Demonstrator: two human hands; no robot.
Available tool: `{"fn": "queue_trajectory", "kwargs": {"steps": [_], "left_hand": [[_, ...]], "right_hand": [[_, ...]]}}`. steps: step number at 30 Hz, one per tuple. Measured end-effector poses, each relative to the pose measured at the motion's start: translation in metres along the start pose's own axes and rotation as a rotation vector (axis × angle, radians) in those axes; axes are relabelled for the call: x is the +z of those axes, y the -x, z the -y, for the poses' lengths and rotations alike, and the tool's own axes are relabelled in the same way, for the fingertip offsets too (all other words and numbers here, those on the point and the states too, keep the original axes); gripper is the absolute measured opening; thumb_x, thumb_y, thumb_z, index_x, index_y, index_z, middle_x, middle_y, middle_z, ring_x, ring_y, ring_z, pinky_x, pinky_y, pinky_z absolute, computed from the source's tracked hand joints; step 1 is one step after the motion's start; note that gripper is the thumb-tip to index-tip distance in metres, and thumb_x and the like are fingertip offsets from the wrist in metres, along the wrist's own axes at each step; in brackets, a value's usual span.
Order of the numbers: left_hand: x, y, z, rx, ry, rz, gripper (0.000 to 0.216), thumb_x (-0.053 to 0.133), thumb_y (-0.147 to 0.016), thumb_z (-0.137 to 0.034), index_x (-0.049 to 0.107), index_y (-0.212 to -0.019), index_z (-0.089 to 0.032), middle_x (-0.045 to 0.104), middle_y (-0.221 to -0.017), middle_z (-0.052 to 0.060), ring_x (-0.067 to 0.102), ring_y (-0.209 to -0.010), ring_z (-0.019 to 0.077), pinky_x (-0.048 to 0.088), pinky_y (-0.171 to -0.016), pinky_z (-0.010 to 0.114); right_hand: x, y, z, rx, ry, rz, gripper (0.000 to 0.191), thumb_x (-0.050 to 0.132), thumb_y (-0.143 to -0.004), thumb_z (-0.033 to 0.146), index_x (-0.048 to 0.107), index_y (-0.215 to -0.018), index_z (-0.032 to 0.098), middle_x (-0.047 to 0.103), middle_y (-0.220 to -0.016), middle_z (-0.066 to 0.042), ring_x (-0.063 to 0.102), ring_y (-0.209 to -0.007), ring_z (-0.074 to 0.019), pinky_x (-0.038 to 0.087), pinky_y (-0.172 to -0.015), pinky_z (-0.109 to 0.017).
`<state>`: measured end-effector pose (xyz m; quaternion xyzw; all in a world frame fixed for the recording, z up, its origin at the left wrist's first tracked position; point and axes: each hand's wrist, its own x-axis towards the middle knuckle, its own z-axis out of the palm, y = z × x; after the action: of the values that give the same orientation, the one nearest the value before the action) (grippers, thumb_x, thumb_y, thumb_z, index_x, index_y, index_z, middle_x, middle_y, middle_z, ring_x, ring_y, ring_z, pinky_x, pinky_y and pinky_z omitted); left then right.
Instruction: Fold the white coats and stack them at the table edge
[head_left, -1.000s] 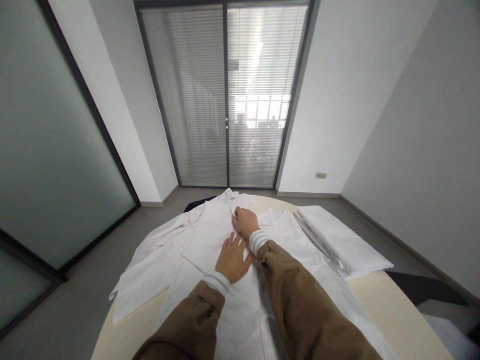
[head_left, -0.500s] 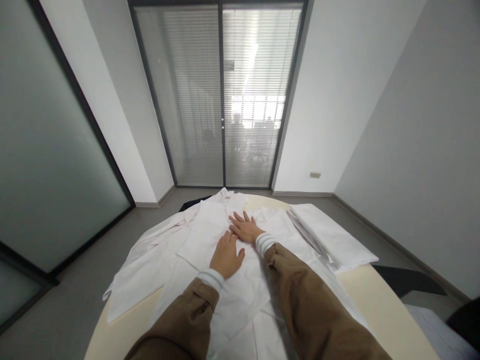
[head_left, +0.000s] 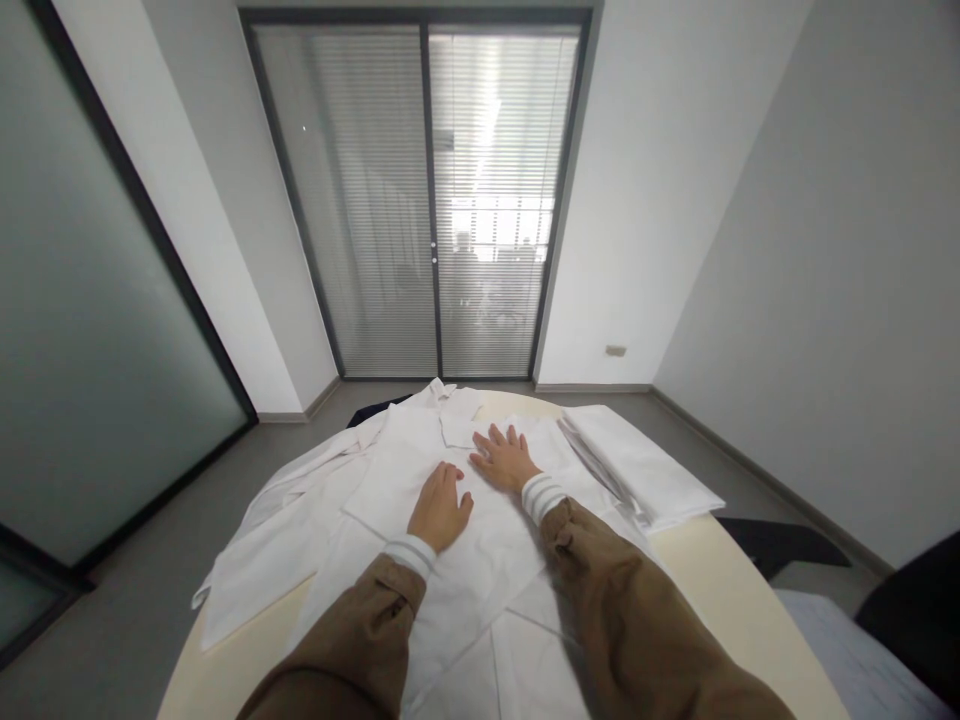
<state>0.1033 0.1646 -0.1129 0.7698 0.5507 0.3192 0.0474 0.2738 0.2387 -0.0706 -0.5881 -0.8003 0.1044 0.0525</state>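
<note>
A white garment (head_left: pixel 390 480) lies spread over a round cream table (head_left: pixel 742 610), its collar toward the far edge. My left hand (head_left: pixel 437 510) rests flat on the middle of the cloth, fingers stretched out. My right hand (head_left: pixel 508 456) lies flat just beyond and to the right of it, fingers spread on the cloth below the collar. Neither hand holds anything. Both arms wear brown sleeves with striped white cuffs.
A stack of folded white cloth (head_left: pixel 645 465) sits at the table's right side. A white sleeve (head_left: pixel 247 560) hangs over the left edge. Dark chairs (head_left: pixel 780 540) stand at the right. Glass doors with blinds (head_left: pixel 427 200) face me.
My right hand, pinched at the cloth near the collar a second ago, has opened and now lies flat, shifted right. My left hand stayed flat on the cloth.
</note>
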Motion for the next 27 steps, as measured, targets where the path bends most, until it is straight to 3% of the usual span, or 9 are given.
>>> {"fn": "queue_trajectory", "kwargs": {"steps": [5,10,14,17,21,25,27], "left_hand": [[0.0,0.001,-0.001,-0.036,-0.108,0.114,0.047,0.048,-0.092,-0.026,0.045,-0.137,-0.01,0.047,-0.145,0.019,0.037,-0.141,0.03,0.029,-0.117,0.046],[-0.001,0.004,-0.003,-0.041,-0.215,0.209,0.057,0.045,-0.096,-0.036,0.039,-0.149,-0.015,0.034,-0.157,0.016,0.027,-0.147,0.0321,0.022,-0.119,0.049],[-0.002,0.003,-0.007,-0.053,-0.258,0.21,0.055,0.043,-0.097,-0.037,0.043,-0.147,-0.014,0.033,-0.158,0.015,0.026,-0.147,0.0312,0.022,-0.12,0.047],[-0.009,0.001,-0.006,-0.129,-0.34,0.131,0.057,0.048,-0.094,-0.038,0.045,-0.146,-0.016,0.029,-0.16,0.015,0.021,-0.149,0.0337,0.019,-0.12,0.049],[-0.038,0.0,0.01,-0.356,-0.487,0.055,0.062,0.054,-0.089,-0.042,0.046,-0.145,-0.017,0.025,-0.161,0.018,0.019,-0.148,0.041,0.02,-0.116,0.056],[-0.084,0.004,0.039,-0.507,-0.54,0.06,0.066,0.05,-0.088,-0.042,0.041,-0.146,-0.012,0.033,-0.155,0.024,0.039,-0.137,0.04,0.039,-0.104,0.052],[-0.105,0.007,0.051,-0.545,-0.517,0.07,0.064,0.047,-0.089,-0.043,0.041,-0.145,-0.012,0.045,-0.146,0.023,0.048,-0.129,0.039,0.044,-0.098,0.051]], "right_hand": [[0.0,0.016,-0.006,0.089,0.019,0.042,0.073,0.025,-0.094,0.069,0.02,-0.157,0.031,0.008,-0.166,-0.01,0.0,-0.149,-0.0426,0.007,-0.111,-0.068],[0.011,0.031,-0.025,0.082,-0.04,0.098,0.079,0.023,-0.093,0.073,0.019,-0.158,0.029,0.007,-0.166,-0.009,0.002,-0.15,-0.0403,0.005,-0.113,-0.065],[0.021,0.038,-0.03,0.046,-0.018,-0.052,0.072,0.026,-0.095,0.068,0.024,-0.156,0.031,0.015,-0.165,-0.006,0.006,-0.15,-0.0376,0.003,-0.115,-0.063],[0.025,0.041,-0.031,0.026,-0.019,-0.119,0.07,0.029,-0.095,0.066,0.028,-0.155,0.031,0.021,-0.164,-0.006,0.01,-0.15,-0.0376,0.005,-0.115,-0.062],[0.027,0.041,-0.033,0.016,-0.014,-0.114,0.07,0.029,-0.094,0.067,0.031,-0.154,0.031,0.022,-0.164,-0.006,0.011,-0.149,-0.0372,0.006,-0.115,-0.062],[0.022,0.043,-0.032,0.034,0.022,-0.062,0.071,0.026,-0.094,0.067,0.027,-0.155,0.031,0.018,-0.165,-0.005,0.008,-0.15,-0.0366,0.004,-0.115,-0.062],[0.018,0.044,-0.027,0.049,0.056,-0.038,0.07,0.026,-0.095,0.065,0.027,-0.156,0.03,0.018,-0.165,-0.006,0.007,-0.15,-0.0373,0.004,-0.114,-0.063]]}}
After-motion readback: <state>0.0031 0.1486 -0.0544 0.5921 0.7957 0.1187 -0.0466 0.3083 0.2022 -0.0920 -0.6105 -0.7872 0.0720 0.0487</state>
